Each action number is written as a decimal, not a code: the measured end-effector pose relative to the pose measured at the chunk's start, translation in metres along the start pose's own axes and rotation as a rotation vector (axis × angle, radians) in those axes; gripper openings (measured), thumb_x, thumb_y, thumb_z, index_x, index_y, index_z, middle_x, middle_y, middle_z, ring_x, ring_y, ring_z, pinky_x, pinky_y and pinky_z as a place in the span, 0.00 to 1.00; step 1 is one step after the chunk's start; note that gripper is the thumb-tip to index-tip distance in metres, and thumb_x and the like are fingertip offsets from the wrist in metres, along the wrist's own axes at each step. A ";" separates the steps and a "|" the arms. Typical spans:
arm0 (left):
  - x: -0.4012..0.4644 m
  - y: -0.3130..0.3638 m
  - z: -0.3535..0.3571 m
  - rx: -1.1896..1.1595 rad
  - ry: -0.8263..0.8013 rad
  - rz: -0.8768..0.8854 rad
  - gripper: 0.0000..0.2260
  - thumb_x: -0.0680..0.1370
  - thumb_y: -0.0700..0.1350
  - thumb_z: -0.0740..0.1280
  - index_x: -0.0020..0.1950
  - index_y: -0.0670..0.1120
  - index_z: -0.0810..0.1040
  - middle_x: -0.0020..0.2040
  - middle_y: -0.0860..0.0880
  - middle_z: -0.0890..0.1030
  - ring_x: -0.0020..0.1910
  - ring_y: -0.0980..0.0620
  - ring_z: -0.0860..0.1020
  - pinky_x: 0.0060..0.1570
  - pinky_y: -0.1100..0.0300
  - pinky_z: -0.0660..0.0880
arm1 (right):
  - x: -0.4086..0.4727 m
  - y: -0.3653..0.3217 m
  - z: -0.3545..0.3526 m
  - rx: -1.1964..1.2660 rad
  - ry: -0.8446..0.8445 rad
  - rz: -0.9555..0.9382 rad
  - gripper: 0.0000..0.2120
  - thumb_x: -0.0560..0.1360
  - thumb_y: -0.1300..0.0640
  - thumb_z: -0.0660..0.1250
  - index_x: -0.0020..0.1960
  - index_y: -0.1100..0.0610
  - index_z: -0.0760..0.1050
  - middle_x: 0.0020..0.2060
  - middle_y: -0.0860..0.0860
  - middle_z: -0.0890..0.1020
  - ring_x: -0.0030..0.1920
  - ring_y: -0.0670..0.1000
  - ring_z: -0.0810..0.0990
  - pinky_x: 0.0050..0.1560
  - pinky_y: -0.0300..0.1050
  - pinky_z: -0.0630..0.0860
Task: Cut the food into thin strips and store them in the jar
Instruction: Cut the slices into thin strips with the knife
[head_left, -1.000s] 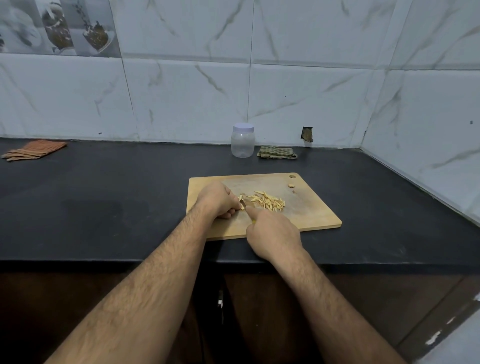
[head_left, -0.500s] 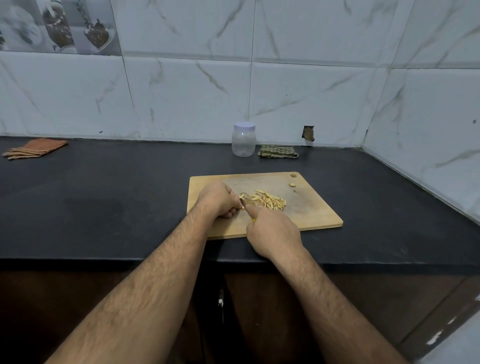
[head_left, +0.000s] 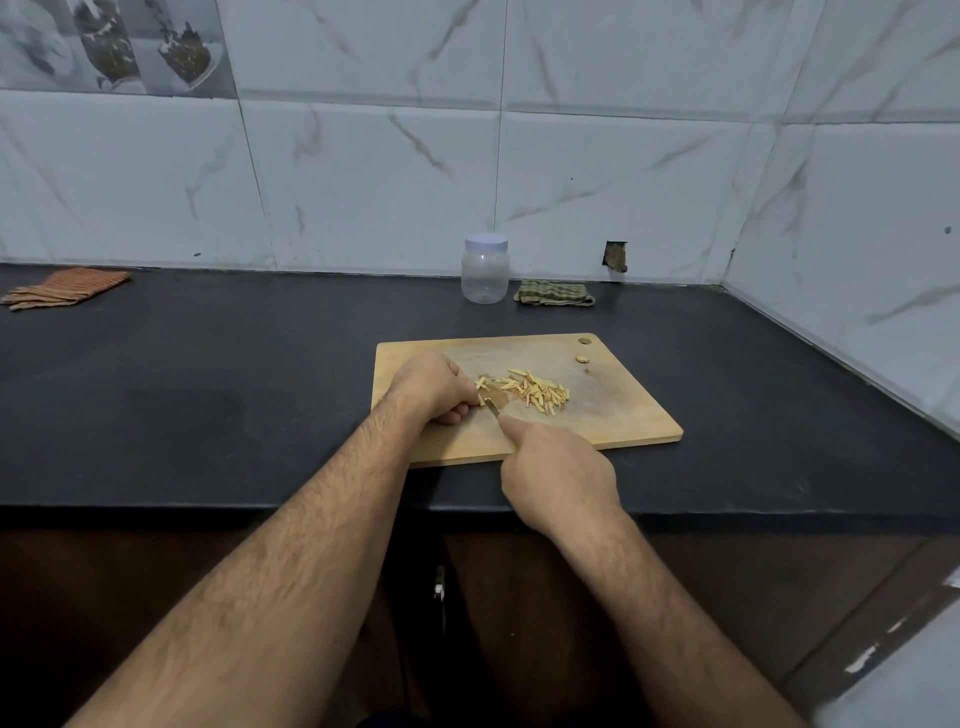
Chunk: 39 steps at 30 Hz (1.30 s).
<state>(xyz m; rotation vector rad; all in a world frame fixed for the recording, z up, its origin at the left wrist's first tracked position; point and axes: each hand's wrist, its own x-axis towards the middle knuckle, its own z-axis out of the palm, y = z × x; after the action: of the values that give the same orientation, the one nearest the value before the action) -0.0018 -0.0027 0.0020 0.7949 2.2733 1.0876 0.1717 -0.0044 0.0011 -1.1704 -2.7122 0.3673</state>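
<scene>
The left hand (head_left: 434, 387) is pinching the food (head_left: 480, 385) on the board (head_left: 613, 415), while the right hand (head_left: 558, 475) is gripping the knife (head_left: 492, 408), slicing strips (head_left: 535, 392). Next, I'd say, comes opening the far jar (head_left: 484, 270).

No text, label, brand or number can be read on anything in view.

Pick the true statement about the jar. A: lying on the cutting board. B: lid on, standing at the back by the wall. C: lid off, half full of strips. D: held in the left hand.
B: the jar stands upright with its lid on, at the wall beside the green cloth, looking empty.
</scene>
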 end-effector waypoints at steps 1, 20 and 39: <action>0.000 0.000 0.000 -0.001 -0.001 -0.004 0.05 0.74 0.40 0.73 0.37 0.44 0.83 0.28 0.50 0.80 0.26 0.54 0.75 0.47 0.56 0.81 | 0.001 0.000 0.000 0.013 0.004 0.006 0.25 0.80 0.59 0.57 0.75 0.43 0.65 0.62 0.51 0.79 0.61 0.54 0.76 0.49 0.47 0.72; 0.001 0.001 0.001 0.011 0.005 -0.011 0.02 0.74 0.39 0.73 0.44 0.41 0.85 0.30 0.48 0.80 0.27 0.53 0.75 0.50 0.55 0.80 | 0.015 -0.015 0.004 0.051 0.015 -0.005 0.25 0.79 0.59 0.57 0.75 0.48 0.64 0.63 0.52 0.77 0.62 0.56 0.75 0.53 0.49 0.72; 0.008 -0.004 0.002 0.018 0.013 0.020 0.04 0.74 0.41 0.73 0.46 0.40 0.85 0.29 0.49 0.80 0.28 0.53 0.76 0.51 0.54 0.81 | -0.002 -0.021 0.007 -0.060 -0.042 0.012 0.28 0.77 0.62 0.60 0.76 0.48 0.62 0.54 0.53 0.80 0.54 0.55 0.78 0.42 0.48 0.70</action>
<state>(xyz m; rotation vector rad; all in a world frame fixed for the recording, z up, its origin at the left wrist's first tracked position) -0.0072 0.0013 -0.0038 0.8223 2.2936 1.0855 0.1564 -0.0209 0.0003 -1.2077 -2.7719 0.3186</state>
